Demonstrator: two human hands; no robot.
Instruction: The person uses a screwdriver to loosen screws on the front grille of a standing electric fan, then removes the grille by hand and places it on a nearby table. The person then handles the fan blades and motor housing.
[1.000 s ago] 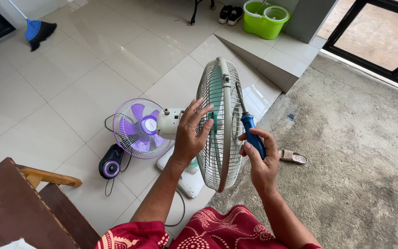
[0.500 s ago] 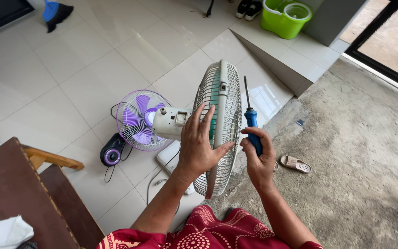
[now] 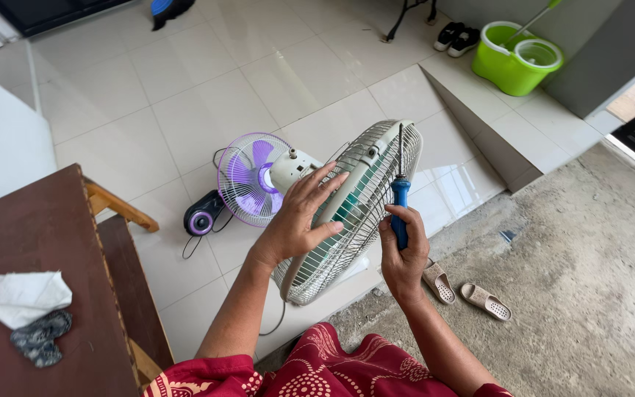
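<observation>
The white fan point(image 3: 354, 213) is held tilted above the tiled floor point(image 3: 148, 125), near the line where the tiles meet the rough concrete floor point(image 3: 589, 242). Its wire cage faces up and toward the person; green blades show through the wires.

The left hand point(image 3: 295, 220) lies spread on the cage, fingers splayed across the wires and palm pressed to it, bracing rather than clenching.

The right hand point(image 3: 403, 254) is clenched around the blue handle of a screwdriver point(image 3: 400, 195). The shaft points up and lies against the cage rim; whether the tip sits in a screw cannot be told from this view.

Just behind the white fan, a small purple fan point(image 3: 248, 179) stands on the tiles, with a black speaker point(image 3: 203, 217) beside it.

Two beige sandals point(image 3: 464, 288) lie on the concrete near the right hand.

A brown bench point(image 3: 31, 228) fills the lower left; a white cloth point(image 3: 16, 298) and a dark rag point(image 3: 38, 338) lie near its near edge.

A green mop bucket point(image 3: 516, 62) and a pair of black shoes point(image 3: 457, 38) stand at the far side of the tiles.
</observation>
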